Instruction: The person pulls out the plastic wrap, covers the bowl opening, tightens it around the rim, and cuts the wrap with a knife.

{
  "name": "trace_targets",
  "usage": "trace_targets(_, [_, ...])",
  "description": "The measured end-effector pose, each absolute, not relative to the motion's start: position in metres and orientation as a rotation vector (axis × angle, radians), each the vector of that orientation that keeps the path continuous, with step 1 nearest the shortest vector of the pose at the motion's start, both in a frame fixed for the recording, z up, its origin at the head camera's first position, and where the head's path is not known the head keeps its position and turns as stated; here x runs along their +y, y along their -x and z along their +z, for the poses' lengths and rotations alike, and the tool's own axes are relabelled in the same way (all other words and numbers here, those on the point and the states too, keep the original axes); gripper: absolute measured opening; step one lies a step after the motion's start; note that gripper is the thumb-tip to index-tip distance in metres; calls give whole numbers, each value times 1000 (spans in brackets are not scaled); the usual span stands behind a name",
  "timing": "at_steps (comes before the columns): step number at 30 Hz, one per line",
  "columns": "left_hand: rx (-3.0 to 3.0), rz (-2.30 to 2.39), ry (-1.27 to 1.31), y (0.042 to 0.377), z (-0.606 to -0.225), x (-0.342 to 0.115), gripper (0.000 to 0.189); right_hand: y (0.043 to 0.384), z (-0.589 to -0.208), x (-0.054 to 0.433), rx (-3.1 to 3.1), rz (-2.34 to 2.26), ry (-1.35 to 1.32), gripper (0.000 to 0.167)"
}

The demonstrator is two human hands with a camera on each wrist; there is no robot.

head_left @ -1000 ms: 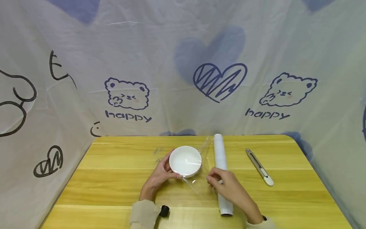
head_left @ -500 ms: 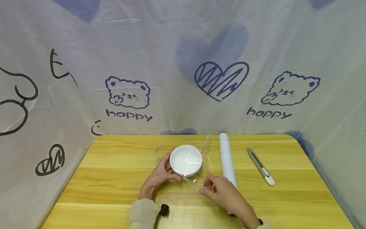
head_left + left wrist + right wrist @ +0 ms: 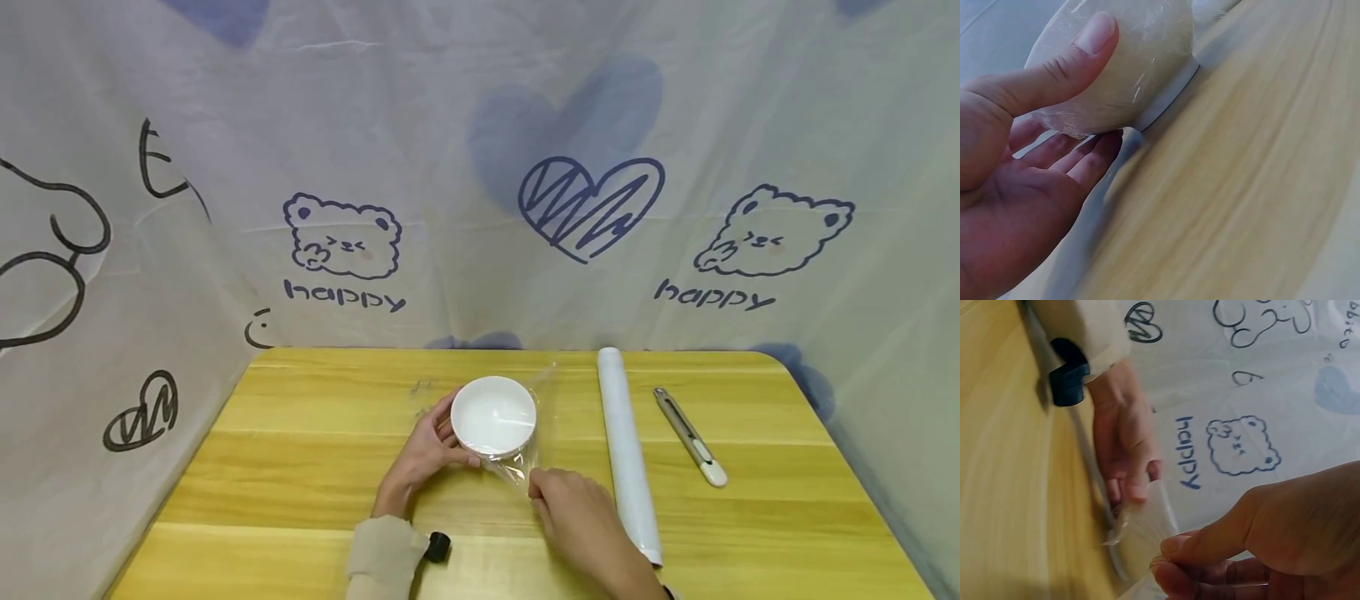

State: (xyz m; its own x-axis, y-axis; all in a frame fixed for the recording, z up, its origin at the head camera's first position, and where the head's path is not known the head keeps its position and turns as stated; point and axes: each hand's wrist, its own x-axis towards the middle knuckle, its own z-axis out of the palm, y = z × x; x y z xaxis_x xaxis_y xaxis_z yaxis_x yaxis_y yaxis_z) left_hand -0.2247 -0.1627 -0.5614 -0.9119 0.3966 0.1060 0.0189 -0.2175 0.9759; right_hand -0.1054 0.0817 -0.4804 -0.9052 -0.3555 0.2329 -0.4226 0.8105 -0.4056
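Observation:
A white bowl (image 3: 493, 414) stands on the table with clear plastic wrap (image 3: 517, 469) stretched over it. My left hand (image 3: 429, 454) holds the bowl at its left side, thumb at the near edge. In the left wrist view the thumb presses the film-covered side of the bowl (image 3: 1141, 69), and the fingers curl underneath near its foot. My right hand (image 3: 581, 517) is at the bowl's lower right, pinching a corner of the wrap. Thumb and forefinger of the right hand (image 3: 1260, 544) meet on the film (image 3: 1155, 515) in the right wrist view, pulling it into folds.
A white roll of plastic wrap (image 3: 628, 458) lies lengthwise to the right of the right hand. Further right is a utility knife (image 3: 690, 437) with a white end. A printed cloth (image 3: 465, 250) hangs behind the table (image 3: 300, 483).
My right hand has shifted from beside the roll toward the near right of the bowl, drawing the film edge inward. The roll has moved right. The left hand keeps its hold.

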Motion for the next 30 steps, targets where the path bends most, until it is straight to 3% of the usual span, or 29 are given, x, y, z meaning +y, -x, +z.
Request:
trace_targets(12, [1898,2166,-434,223,-559,-163,115,99,-468,85,-2856,546,-675,29])
trace_targets(22, [1847,2172,-450,224,-559,-162,114,112,-497,82,-2919,549,-639,34])
trace_targets(27, [1767,2168,-460,224,-558,-162,117,123,-514,77,-2887,581,-575,28])
trace_targets(30, [1754,2124,-483,222,-555,-162,127,129,-521,75,-2862,603,-547,24])
